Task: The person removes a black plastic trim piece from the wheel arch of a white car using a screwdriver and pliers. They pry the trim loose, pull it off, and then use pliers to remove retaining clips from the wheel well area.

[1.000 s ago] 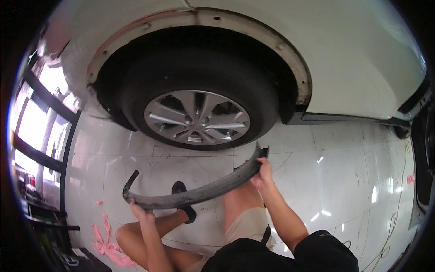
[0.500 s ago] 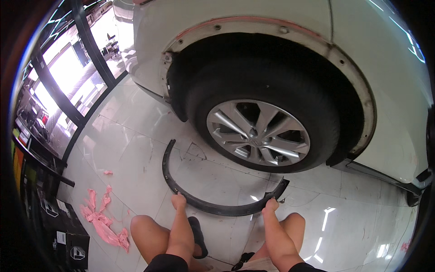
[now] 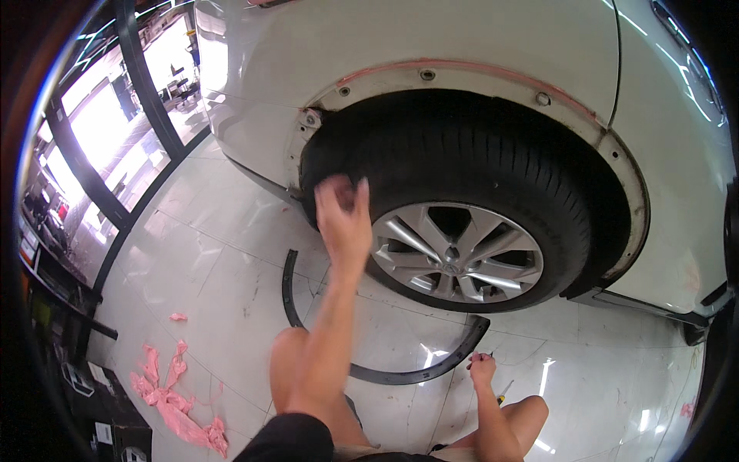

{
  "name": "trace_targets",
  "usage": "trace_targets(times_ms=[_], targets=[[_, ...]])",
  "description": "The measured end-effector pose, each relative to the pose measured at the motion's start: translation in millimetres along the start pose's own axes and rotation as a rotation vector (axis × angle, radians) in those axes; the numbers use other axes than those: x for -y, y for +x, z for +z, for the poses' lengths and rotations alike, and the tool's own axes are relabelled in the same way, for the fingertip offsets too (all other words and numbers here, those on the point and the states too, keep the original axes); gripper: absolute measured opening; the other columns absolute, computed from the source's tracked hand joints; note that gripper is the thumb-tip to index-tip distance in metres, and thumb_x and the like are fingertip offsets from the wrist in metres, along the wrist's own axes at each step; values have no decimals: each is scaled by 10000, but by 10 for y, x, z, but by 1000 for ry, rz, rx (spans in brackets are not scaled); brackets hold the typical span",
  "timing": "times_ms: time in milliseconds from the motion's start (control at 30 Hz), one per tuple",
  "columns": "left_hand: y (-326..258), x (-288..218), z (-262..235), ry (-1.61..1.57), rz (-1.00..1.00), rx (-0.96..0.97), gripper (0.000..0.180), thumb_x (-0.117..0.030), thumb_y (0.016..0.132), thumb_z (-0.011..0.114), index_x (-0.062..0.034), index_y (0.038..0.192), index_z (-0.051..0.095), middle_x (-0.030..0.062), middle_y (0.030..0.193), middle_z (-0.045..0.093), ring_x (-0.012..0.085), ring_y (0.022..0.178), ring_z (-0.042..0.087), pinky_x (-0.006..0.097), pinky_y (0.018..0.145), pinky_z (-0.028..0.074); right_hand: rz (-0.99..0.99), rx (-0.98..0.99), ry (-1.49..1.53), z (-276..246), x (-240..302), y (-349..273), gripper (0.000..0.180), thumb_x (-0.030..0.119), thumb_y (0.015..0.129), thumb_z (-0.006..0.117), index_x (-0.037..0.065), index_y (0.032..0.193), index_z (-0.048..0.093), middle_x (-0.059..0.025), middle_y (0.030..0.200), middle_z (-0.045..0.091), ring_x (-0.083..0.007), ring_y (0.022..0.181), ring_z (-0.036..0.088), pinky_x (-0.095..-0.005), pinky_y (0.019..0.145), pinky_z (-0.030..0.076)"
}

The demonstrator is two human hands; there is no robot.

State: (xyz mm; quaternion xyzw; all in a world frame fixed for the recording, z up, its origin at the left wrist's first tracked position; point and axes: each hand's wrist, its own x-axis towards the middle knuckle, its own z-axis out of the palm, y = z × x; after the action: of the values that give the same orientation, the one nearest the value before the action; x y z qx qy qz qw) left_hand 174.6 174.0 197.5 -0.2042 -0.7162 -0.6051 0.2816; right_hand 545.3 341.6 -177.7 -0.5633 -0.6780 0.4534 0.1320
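My left hand is raised in front of the tire, near the front edge of the wheel arch. Its thumb and fingers are apart, slightly blurred, with nothing visible between them. A curved black fender flare lies on the floor below the wheel, partly covered by my left arm and knee. Beside its right end, my right hand is closed, pinching a small dark piece too small to name. A screwdriver with a yellow handle shows next to my right forearm.
The white car body rises ahead, its arch edge bare with several holes. Crumpled pink film lies on the tiled floor at left. Dark boxes stand at the lower left, and a framed glass door is farther back.
My left hand has let go of the fender flare and risen toward the wheel arch. My right hand has come off the flare's right end and moved slightly nearer to me.
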Motion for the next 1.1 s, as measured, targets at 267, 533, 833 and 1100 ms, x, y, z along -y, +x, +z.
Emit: trace_targets(times_ms=[267, 533, 833, 1100], targets=[[1689, -855, -316, 747, 741, 178, 155, -211, 922, 632, -60, 939, 603, 113, 891, 665, 303, 760, 704, 399, 633, 571, -443, -176, -106, -721, 1749, -372, 234, 196, 917, 639, -31, 939, 688, -168, 797, 691, -237, 762, 668, -356, 719, 505], [1917, -809, -376, 991, 1147, 350, 50, -98, 842, 602, -70, 884, 600, 95, 805, 670, 246, 700, 718, 328, 598, 573, -484, 21, 50, -600, 2854, -1081, 240, 162, 895, 654, -19, 1051, 671, -156, 969, 683, -249, 834, 676, -357, 766, 527], [2029, -787, -468, 833, 1188, 280, 202, -246, 940, 623, -70, 863, 558, 77, 802, 604, 229, 625, 699, 309, 538, 555, -445, -8, 88, -599, 3154, -1408, 257, 159, 899, 652, -32, 1071, 660, -154, 1009, 650, -237, 843, 655, -349, 758, 527], [2034, -742, -362, 854, 1404, 82, 103, -120, 762, 645, -121, 738, 545, 16, 691, 540, 105, 532, 614, 221, 466, 481, -390, 20, -16, -527, 2961, -1456, 267, 152, 888, 660, -18, 1094, 656, -172, 1045, 649, -282, 870, 663, -374, 773, 530]])
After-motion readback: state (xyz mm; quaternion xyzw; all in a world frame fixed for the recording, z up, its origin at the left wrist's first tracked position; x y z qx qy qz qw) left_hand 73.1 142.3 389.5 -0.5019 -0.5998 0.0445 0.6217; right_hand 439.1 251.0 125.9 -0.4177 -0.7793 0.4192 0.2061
